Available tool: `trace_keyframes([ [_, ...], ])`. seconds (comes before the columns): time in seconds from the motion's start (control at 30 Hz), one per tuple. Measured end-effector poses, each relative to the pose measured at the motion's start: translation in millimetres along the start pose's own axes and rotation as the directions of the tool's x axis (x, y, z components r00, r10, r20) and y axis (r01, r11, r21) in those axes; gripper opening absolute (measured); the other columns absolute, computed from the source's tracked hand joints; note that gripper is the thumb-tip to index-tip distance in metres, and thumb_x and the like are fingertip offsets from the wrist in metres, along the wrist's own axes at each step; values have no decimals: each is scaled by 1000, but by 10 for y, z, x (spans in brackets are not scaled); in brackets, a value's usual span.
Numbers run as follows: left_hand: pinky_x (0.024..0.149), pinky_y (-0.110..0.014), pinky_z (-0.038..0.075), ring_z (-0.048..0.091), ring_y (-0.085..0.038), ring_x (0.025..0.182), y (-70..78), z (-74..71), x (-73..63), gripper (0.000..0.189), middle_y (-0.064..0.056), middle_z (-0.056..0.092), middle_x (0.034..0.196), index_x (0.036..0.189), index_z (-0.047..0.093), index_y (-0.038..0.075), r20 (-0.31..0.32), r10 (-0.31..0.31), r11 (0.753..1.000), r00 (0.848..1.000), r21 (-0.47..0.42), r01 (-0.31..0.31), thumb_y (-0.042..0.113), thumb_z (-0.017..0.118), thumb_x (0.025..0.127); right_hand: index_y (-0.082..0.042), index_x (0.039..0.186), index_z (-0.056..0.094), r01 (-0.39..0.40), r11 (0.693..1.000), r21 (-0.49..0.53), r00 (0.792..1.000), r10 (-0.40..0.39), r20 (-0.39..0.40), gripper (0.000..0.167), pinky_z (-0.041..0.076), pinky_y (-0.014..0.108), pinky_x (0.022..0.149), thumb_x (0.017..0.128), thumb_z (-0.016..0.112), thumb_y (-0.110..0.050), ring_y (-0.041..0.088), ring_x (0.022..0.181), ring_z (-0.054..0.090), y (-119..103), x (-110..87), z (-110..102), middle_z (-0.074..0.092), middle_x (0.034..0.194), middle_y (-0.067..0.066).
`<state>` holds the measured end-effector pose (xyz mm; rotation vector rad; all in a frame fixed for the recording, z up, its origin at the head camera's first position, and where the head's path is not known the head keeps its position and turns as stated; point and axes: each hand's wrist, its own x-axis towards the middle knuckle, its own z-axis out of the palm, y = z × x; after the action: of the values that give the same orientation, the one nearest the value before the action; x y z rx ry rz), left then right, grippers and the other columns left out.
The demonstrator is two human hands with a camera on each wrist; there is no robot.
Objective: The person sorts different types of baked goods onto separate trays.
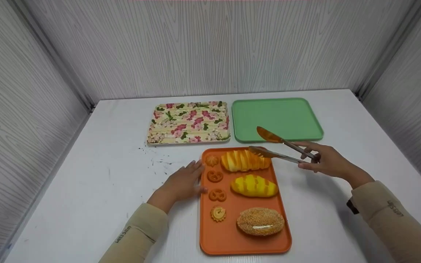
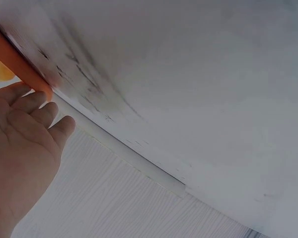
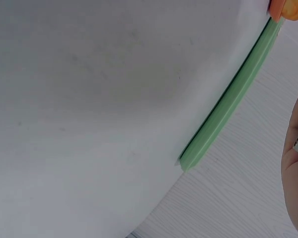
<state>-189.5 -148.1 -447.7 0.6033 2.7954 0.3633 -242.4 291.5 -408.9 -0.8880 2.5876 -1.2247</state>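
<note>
dark smudges (image 1: 163,162) mark the white table (image 1: 97,175); wood-grain panels (image 1: 217,47) stand behind.

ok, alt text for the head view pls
A person's right hand holds spread tongs, one tip at or above the farthest of three breads on an orange tray, while the left hand touches the tray's left edge. Four small biscuits line the tray's left side; a floral tray and a green tray lie behind it on a white table.
</note>
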Motion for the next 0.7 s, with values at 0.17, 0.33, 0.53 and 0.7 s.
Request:
trace_keyframes([
  [0.17,114,-42,16,9,-22,144,-17,13,10,81,-3,13,158,153,23,11,4,-6,1000,1000,-8,6,54,54,91,-1,137,49,21,1000,-7,998,-21,59,60,49,31,47,83,74,-7,10,50,51,-83,-3,-10,57,97,18],
  [0.33,114,-41,14,8,-20,144,-30,28,17,81,-1,11,158,153,21,13,13,-15,1000,1000,-15,15,55,53,91,-7,139,50,58,996,-61,995,-53,82,64,45,24,47,81,77,-11,8,52,48,150,24,1,59,99,17],
  [0.53,114,-42,15,8,-20,144,-39,40,18,81,0,11,158,153,21,14,11,-16,1000,1000,-15,17,55,53,91,-13,140,51,59,998,-37,992,-54,116,63,47,27,46,82,76,-20,12,50,54,248,33,4,59,102,15],
  [0.7,114,-42,15,8,-20,144,-32,26,10,81,-1,11,158,153,21,13,14,-19,1000,1000,-20,19,54,53,91,-15,140,51,-25,1000,-8,991,25,134,62,49,30,46,84,75,-23,27,50,57,245,34,12,64,101,11],
])
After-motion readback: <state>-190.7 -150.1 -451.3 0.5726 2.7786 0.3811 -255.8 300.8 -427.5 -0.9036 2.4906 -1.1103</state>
